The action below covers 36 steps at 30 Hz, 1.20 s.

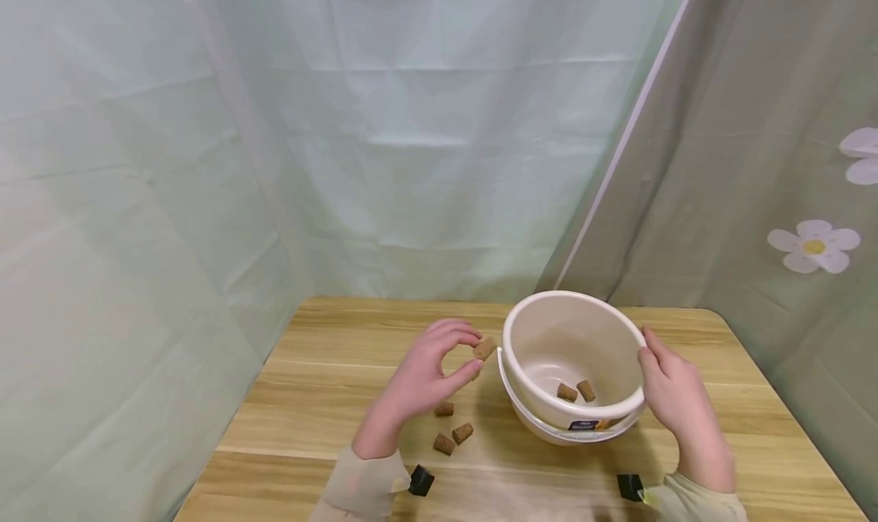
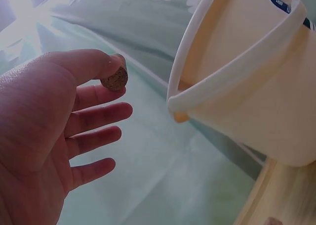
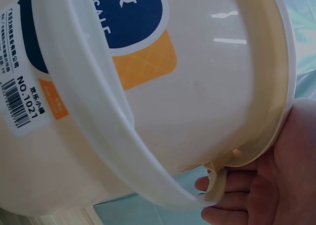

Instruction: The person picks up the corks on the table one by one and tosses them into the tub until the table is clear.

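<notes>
My left hand (image 1: 427, 371) pinches a brown cork (image 1: 485, 347) between thumb and index finger, just left of the bucket's rim. In the left wrist view the cork's round end shows under the thumb, and the other fingers spread apart. A cream plastic bucket (image 1: 569, 320) has two corks (image 1: 566, 392) lying on its bottom. My right hand (image 1: 675, 391) grips the bucket's right rim, thumb on top. In the right wrist view its fingers curl under the rim beside the handle joint. The bucket's white handle (image 3: 98, 96) hangs down across the labelled side.
Several loose corks (image 1: 443, 443) lie on the wooden table (image 1: 309, 400) below the left hand, one partly hidden behind it. Pale green curtains (image 1: 439, 164) hang behind and beside the table. A small black block (image 1: 421, 480) sits at each wrist.
</notes>
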Tool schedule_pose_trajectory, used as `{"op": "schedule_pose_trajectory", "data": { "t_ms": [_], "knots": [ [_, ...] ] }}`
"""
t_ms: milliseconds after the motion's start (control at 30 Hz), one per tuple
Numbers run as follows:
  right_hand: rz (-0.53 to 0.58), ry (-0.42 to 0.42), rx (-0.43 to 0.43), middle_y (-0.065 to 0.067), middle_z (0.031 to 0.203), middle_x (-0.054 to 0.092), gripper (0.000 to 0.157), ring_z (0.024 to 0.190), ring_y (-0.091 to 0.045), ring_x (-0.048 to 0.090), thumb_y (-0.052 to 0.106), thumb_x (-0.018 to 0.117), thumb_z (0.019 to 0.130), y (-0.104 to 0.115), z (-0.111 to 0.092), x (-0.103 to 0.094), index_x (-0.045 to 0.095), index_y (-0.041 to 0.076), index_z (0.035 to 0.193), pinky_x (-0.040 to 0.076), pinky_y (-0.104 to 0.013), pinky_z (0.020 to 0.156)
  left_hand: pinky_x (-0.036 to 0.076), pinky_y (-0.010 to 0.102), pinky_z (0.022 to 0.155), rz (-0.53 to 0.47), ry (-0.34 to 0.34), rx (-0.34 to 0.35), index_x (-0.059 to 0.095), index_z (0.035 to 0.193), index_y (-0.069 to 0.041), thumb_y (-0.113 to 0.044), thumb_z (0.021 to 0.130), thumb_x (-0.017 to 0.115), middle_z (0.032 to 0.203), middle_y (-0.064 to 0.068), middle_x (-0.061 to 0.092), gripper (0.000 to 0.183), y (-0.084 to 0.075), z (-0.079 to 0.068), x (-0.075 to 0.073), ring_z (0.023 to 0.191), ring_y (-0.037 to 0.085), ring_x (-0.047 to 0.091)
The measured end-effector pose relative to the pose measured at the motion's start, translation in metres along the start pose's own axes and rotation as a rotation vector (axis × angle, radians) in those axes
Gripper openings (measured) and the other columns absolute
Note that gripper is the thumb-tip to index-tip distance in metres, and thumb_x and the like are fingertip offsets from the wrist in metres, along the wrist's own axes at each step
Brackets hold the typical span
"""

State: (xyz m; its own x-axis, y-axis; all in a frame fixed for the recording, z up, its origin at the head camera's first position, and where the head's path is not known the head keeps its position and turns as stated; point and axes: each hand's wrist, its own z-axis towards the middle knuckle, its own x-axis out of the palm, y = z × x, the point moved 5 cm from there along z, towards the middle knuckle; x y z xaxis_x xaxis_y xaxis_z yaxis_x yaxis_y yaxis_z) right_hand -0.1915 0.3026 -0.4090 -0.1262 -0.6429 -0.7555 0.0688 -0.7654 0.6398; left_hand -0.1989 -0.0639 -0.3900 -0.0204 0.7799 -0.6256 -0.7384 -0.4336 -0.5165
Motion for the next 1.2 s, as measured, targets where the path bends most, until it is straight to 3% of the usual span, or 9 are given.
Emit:
{"op": "schedule_pose_trajectory", "data": {
  "t_ms": [567,733,1200],
  "knots": [
    [0.017,-0.012,-0.011,-0.037,0.158,0.039,0.063,0.142,-0.062,0.039,0.037,0.027,0.117,0.0,-0.001,0.0,0.034,-0.007,0.162,0.034,-0.078,0.111,0.046,0.047,0.115,0.002,0.007,0.063,0.076,0.115,-0.009,-0.022,0.099,0.078,0.128,0.009,0.071,0.021,-0.017,0.016,0.016,0.131,0.027,0.059],
    [0.018,-0.017,-0.012,-0.037,0.158,0.039,0.063,0.143,-0.062,0.039,0.037,0.027,0.117,0.0,-0.001,0.0,0.034,-0.007,0.162,0.034,-0.077,0.111,0.046,0.043,0.114,0.023,0.018,0.061,0.076,0.113,-0.011,-0.024,0.099,0.078,0.131,0.005,0.07,0.019,-0.02,0.02,0.021,0.132,0.021,0.057],
    [0.011,-0.008,-0.005,-0.037,0.158,0.039,0.063,0.143,-0.061,0.039,0.036,0.026,0.117,0.0,0.0,0.001,0.033,-0.008,0.162,0.033,-0.076,0.112,0.047,0.038,0.113,0.046,0.023,0.085,0.076,0.116,-0.008,-0.018,0.097,0.078,0.125,0.008,0.071,0.022,-0.029,0.034,0.03,0.126,0.022,0.06]
  ]
}}
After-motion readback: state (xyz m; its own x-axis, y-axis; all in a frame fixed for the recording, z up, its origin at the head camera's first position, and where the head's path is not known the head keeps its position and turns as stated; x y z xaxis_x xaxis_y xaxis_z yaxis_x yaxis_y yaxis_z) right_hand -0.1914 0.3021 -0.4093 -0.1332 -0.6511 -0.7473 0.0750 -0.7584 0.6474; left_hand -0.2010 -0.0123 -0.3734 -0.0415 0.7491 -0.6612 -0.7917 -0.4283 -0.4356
